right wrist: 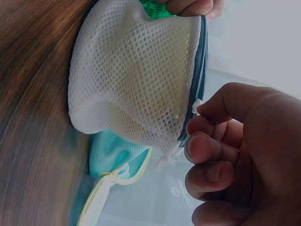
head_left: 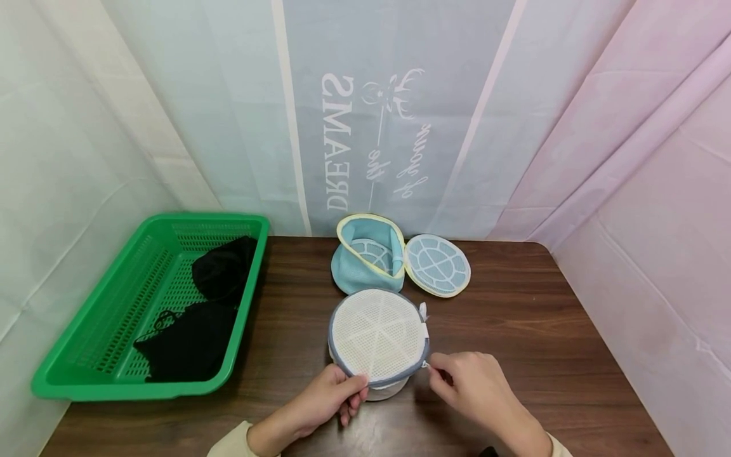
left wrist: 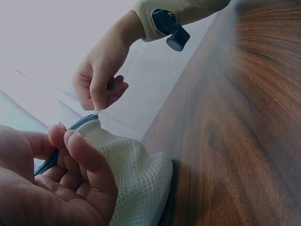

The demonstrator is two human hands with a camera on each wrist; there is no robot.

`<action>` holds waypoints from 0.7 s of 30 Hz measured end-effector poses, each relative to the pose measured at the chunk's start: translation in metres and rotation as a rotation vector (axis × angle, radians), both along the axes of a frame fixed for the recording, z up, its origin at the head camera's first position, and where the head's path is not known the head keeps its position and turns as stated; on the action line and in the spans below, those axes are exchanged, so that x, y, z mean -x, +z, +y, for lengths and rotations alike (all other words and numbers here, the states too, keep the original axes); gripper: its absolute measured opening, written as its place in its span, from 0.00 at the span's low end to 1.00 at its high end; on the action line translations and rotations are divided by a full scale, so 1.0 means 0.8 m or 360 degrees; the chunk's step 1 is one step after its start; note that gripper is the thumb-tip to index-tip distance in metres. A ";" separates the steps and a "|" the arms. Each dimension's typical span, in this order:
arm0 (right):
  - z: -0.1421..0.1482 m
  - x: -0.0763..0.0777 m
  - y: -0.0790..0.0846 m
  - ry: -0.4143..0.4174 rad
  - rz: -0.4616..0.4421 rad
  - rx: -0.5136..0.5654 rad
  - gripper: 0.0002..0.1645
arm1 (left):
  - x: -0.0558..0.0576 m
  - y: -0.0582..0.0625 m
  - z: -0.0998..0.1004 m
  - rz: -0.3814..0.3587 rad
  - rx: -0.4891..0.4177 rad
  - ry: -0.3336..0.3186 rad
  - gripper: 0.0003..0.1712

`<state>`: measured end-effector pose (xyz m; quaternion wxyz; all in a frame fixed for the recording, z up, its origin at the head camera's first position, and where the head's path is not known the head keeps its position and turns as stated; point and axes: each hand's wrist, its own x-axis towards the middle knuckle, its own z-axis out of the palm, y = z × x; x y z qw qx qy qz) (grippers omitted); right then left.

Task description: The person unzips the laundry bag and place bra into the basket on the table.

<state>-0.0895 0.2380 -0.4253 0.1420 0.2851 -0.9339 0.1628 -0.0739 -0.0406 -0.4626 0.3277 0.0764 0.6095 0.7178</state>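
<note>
A round white mesh laundry bag (head_left: 377, 333) with a dark blue-grey zipper rim stands on the table, its lid lying over the top. My left hand (head_left: 334, 397) pinches the rim at the front left between thumb and fingers. On the right side of the rim, my right hand (head_left: 471, 384) pinches the small white zipper pull (right wrist: 197, 105). The mesh side wall (right wrist: 131, 70) sags in soft folds in the right wrist view. Behind it sits a light blue mesh bag (head_left: 365, 266) with yellow trim, its round lid (head_left: 437, 265) folded open to the right.
A green plastic basket (head_left: 234, 355) stands at the left with black fabric items (head_left: 191, 343) inside. The brown wooden table (head_left: 514, 304) reaches back to a printed curtain (head_left: 394, 38). Pale curtains hang on both sides.
</note>
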 end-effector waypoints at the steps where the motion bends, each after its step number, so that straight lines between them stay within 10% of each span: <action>1: 0.001 0.001 0.000 -0.0018 0.0009 0.0000 0.29 | 0.000 0.000 0.000 0.0001 0.0000 0.0000 0.24; 21: 0.003 0.009 -0.008 -0.0242 0.0104 0.0002 0.26 | 0.003 -0.001 -0.006 0.0053 0.0068 -0.0018 0.18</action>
